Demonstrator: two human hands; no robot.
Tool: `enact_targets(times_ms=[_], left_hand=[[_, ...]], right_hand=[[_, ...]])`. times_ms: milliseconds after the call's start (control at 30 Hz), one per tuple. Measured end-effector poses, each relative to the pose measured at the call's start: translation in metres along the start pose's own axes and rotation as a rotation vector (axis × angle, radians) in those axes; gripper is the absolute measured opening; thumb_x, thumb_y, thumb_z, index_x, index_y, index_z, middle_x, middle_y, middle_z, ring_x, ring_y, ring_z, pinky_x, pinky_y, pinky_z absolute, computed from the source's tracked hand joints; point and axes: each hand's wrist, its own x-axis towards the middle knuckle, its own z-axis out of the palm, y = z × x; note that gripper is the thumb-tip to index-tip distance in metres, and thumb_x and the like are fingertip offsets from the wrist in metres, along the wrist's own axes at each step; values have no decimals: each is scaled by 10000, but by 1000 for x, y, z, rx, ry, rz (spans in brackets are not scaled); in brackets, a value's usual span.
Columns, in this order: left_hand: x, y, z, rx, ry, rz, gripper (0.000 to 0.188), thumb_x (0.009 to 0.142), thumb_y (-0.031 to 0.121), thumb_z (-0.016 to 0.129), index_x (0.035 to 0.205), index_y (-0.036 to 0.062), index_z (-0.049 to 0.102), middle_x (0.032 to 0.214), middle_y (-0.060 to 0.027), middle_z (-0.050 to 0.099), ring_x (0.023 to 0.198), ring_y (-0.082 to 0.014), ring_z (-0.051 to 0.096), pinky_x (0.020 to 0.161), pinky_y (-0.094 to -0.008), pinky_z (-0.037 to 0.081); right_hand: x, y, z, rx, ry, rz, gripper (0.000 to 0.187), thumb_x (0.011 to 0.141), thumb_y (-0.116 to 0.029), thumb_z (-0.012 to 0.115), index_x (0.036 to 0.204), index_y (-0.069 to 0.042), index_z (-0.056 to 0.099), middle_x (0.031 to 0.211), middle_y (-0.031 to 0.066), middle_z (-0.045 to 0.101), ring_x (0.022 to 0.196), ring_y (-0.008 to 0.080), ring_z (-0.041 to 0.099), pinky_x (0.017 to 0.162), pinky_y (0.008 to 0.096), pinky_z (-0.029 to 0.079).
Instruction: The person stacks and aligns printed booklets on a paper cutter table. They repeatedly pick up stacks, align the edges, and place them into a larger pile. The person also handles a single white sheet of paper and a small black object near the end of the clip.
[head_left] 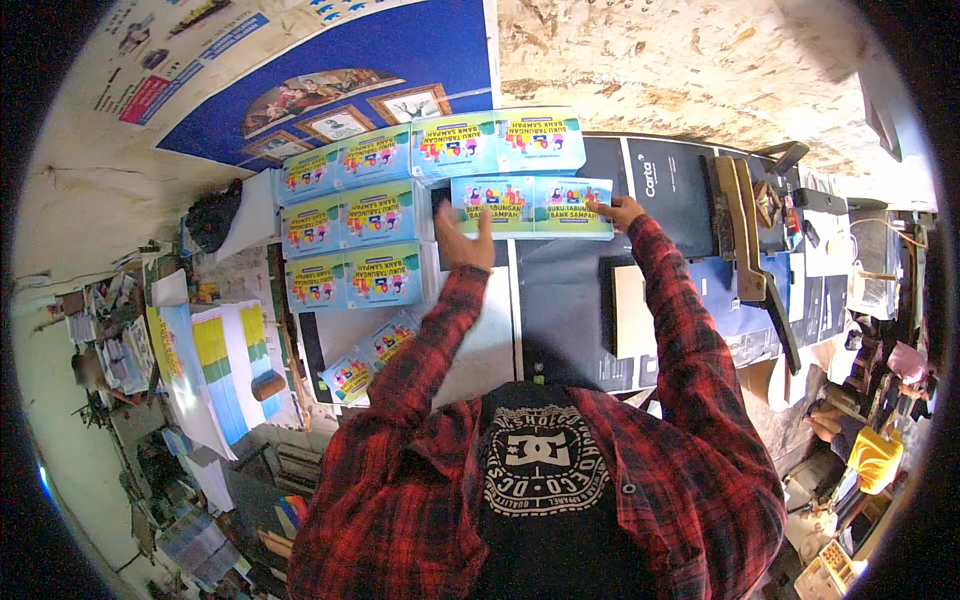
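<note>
Head view shows my left hand (pixel 462 240) and right hand (pixel 622 211) both on one light-blue printed sheet (pixel 532 206), a wide double cover with bright cartoon panels and a green strip along its near edge. Left fingers (pixel 484 222) are spread flat and press the sheet's near-left corner; right fingers (pixel 600 209) are drawn together, pinching its right edge.

I judge the step in hand to be laying this sheet into place on the dark surface (pixel 560 300). It lies flat just past my fingertips, directly below another sheet of the same kind in the top row (pixel 500 140). Left of my left hand, three more rows of matching sheets (pixel 352 215) sit stacked and edge to edge. A few loose ones (pixel 368 355) lie tilted nearer my left elbow.

Next, I think, the move calls for squaring the sheet against its neighbours, edges level, then lifting both hands straight off so it does not skid. A lever paper cutter (pixel 755 255) stands well right of my right hand.
</note>
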Motion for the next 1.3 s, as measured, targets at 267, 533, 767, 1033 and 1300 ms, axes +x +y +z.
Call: enact_targets(times_ms=[267, 533, 767, 1033, 1300], left_hand=[[-123, -2, 0, -714, -605, -1328, 973, 683, 756, 610, 1401, 157, 342, 1383, -150, 349, 1247, -295, 380, 947, -541, 361], [-173, -48, -9, -518, -435, -900, 656, 675, 338, 832, 1129, -57, 571, 1022, -145, 662, 848, -230, 659, 750, -371, 536], [-140, -6, -62, -293, -689, -530, 721, 604, 388, 853, 1117, -28, 564, 994, -157, 678, 901, -256, 667, 795, -374, 527], [-95, 58, -125, 278, -667, 493, 574, 627, 291, 812, 1049, 46, 508, 917, -163, 626, 863, -362, 609, 746, -443, 482], [-141, 41, -150, 440, -981, 769, 460, 631, 124, 745, 1015, 72, 498, 965, -108, 593, 930, -310, 577, 807, -415, 435]], right_hand=[[-125, 83, 112, 369, 312, -78, 632, 709, -419, 810, 1055, 76, 624, 899, 131, 673, 728, 162, 651, 601, 319, 540], [-238, 145, 195, 881, 29, 235, 592, 729, -413, 794, 1069, 32, 602, 851, 94, 647, 668, 184, 624, 579, 290, 502], [-235, 167, 141, 257, 293, -67, 919, 727, -580, 722, 1345, 16, 394, 1229, 192, 536, 1082, 274, 546, 841, 379, 464], [-261, 20, 76, -69, 574, -562, 1180, 560, -390, 887, 1432, 16, 202, 1366, 248, 410, 1231, 344, 457, 997, 437, 416], [-276, 112, 107, -376, 330, -706, 727, 617, -232, 828, 1240, -41, 504, 1205, 192, 563, 1158, 357, 520, 981, 408, 427]])
